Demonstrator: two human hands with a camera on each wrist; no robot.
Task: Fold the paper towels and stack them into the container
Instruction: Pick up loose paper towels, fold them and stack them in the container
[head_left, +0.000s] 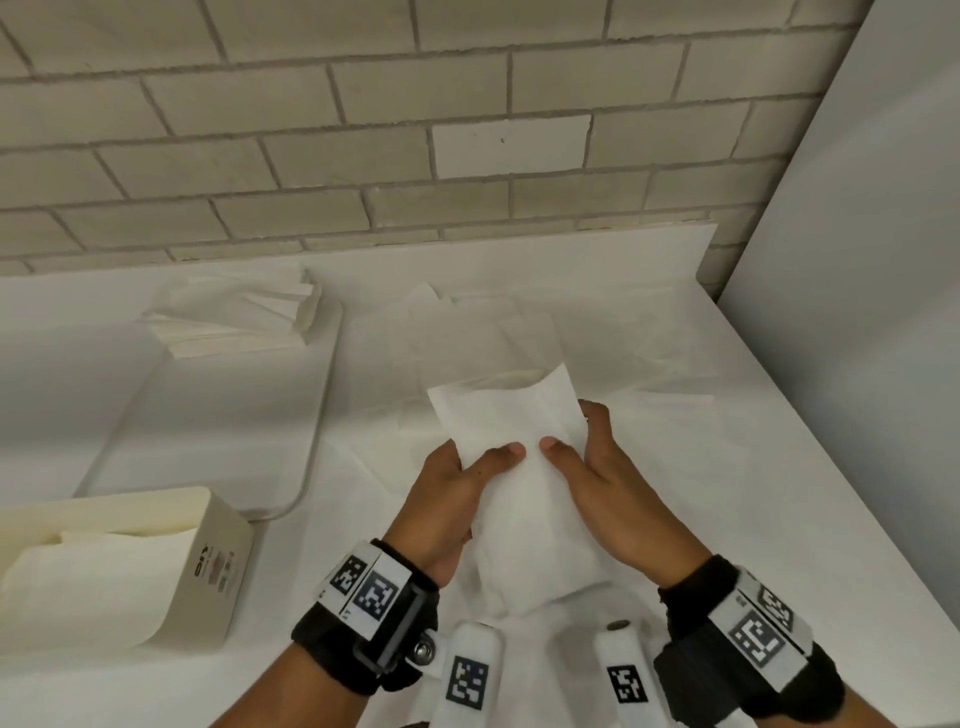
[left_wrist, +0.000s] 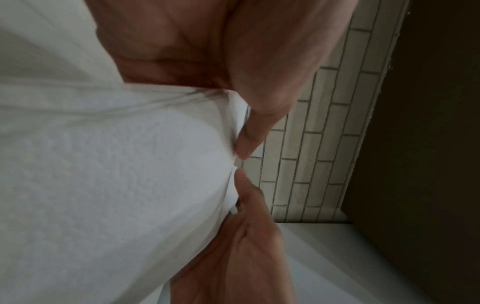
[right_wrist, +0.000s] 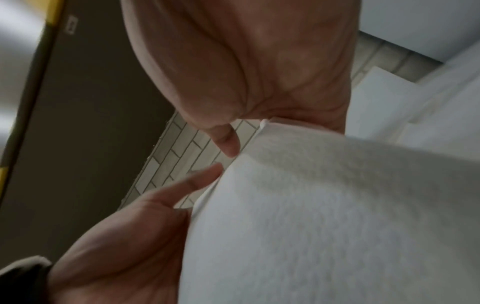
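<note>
A folded white paper towel (head_left: 519, 467) is held above the white table (head_left: 727, 493) by 2 hands: the left hand (head_left: 447, 499) grasps its left edge with the thumb laid on top, and the right hand (head_left: 608, 488) grasps its right edge, thumb on top and fingers curled behind. The cream container (head_left: 208, 561) is seen at the near left, apart from the hands, with folded towels (head_left: 93, 571) already inside. A stack of unfolded towels (head_left: 234, 322) is set farther back, near the brick wall (head_left: 363, 130).
</note>
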